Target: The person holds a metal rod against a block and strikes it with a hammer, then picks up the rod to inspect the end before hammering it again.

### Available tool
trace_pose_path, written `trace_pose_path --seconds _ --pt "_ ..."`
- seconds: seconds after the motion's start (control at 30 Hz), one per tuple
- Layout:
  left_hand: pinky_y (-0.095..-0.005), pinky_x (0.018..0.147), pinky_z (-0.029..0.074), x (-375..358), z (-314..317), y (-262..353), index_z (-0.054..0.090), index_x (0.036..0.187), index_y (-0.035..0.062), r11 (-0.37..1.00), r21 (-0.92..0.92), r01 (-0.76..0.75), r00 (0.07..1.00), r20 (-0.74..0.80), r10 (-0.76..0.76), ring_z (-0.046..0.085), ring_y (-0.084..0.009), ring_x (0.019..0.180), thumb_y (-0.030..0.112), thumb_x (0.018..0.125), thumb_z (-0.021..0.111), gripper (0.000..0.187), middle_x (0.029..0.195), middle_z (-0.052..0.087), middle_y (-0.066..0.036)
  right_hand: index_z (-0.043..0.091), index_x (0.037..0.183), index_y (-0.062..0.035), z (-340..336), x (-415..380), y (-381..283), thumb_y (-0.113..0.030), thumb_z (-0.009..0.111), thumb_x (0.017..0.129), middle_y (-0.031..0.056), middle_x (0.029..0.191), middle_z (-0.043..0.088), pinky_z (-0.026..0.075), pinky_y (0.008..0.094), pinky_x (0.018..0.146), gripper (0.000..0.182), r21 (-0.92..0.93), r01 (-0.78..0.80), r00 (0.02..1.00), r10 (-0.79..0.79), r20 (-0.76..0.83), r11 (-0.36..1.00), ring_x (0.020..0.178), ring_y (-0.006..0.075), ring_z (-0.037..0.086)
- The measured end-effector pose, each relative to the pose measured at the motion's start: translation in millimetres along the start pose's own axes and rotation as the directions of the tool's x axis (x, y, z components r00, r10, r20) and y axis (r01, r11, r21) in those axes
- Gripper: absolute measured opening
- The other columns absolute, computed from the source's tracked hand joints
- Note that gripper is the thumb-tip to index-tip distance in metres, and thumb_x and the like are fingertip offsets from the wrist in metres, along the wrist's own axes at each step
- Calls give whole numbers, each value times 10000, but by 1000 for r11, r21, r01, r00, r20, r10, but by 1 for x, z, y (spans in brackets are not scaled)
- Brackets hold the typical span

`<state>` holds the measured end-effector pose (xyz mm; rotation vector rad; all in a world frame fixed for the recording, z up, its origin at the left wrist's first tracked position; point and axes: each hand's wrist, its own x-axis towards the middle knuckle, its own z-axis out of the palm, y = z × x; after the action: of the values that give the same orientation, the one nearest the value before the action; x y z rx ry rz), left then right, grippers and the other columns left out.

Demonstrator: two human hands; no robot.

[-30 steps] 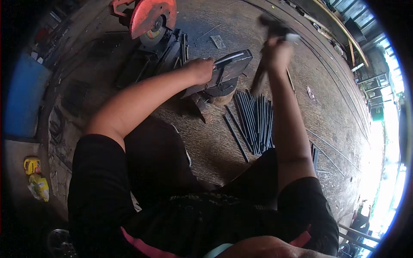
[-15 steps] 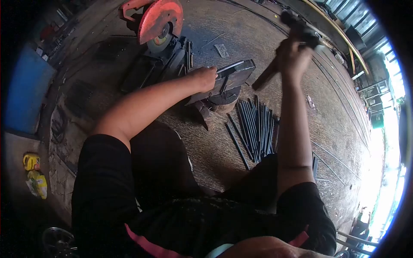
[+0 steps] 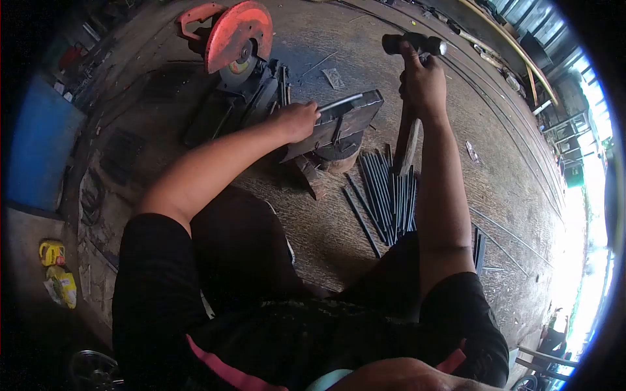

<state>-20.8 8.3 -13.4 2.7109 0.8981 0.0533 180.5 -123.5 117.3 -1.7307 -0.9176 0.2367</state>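
My left hand [image 3: 297,122] is closed around one end of a thin metal rod [image 3: 342,102]. The rod lies along the top of a dark steel block [image 3: 349,124], which rests on a round wooden stump [image 3: 342,159]. My right hand [image 3: 424,85] grips a hammer [image 3: 409,140] by its wooden handle, close under the head. The hammer is raised to the right of the block, apart from the rod. Several dark metal rods [image 3: 388,195] lie in a fanned pile on the floor between the stump and my right forearm.
A red cut-off saw [image 3: 240,39] stands beyond my left hand. Long thin bars [image 3: 508,124] run along the floor at right. A small flat packet [image 3: 333,79] lies behind the block. Yellow containers [image 3: 52,253] stand at far left near a blue panel [image 3: 39,143].
My right hand has moved slightly left with the hammer, whose handle now hangs more upright. My left hand has shifted a little left with the rod.
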Motion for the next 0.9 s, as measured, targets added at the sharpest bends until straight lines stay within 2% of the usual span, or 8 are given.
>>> trace_pose_path --seconds 0.13,0.37,0.5,0.6,0.67,0.7,0.83,0.9 --pt "-537 719 463 6 12 2 501 1042 6 999 -24 -35 999 -2 35 616 -432 826 269 985 421 281 874 632 -230 603 1019 8 -5 1 14 -504 620 878 50 636 585 477 300 483 532 -73 -31 1000 31 -3 997 535 140 596" --pt "-531 721 464 10 8 10 494 1041 7 1000 -12 -22 999 49 23 619 -427 824 259 983 424 267 870 630 -230 619 1047 -24 4 9 29 -454 606 884 208 850 678 513 432 714 459 -89 173 963 -188 -194 981 807 371 672" --pt "-527 718 467 12 14 7 490 1055 9 1000 1 -18 999 32 18 620 -427 826 255 980 427 264 865 631 -229 615 1056 -20 34 -8 83 -433 531 905 280 1011 637 503 452 816 448 -522 206 974 -122 191 828 966 409 630" --pt "-526 714 469 20 16 2 487 1056 10 999 4 -54 999 -8 54 622 -425 820 258 982 421 268 856 631 -227 640 988 8 32 -1 82 -485 500 905 290 990 635 505 457 808 519 -372 -288 907 376 190 882 950 416 633" --pt "-524 713 470 16 16 3 488 1054 11 998 17 -61 998 -9 61 624 -423 815 262 983 417 270 851 631 -225 655 935 21 22 14 80 -531 503 894 287 957 644 505 452 795 575 -324 -56 991 92 97 944 937 423 635" --pt "-523 713 471 13 11 8 494 1053 9 999 27 -33 999 18 33 624 -424 817 264 984 414 276 850 632 -230 627 982 0 15 21 62 -490 582 890 99 632 613 482 357 505 500 -344 10 1000 -4 20 939 557 202 630" --pt "-524 708 473 14 13 7 509 1069 7 1000 3 -23 998 54 23 625 -427 819 262 985 409 287 857 637 -246 583 895 -30 -8 -3 -17 -403 622 908 30 590 572 438 273 447 375 51 313 925 -292 -245 948 512 107 572" --pt "-525 710 473 15 16 5 507 1081 2 999 6 -32 999 42 32 626 -429 821 260 984 411 292 860 638 -250 635 1014 -19 1 -4 -9 -380 611 898 169 736 658 494 418 660 380 73 274 916 -237 -323 959 707 344 654"
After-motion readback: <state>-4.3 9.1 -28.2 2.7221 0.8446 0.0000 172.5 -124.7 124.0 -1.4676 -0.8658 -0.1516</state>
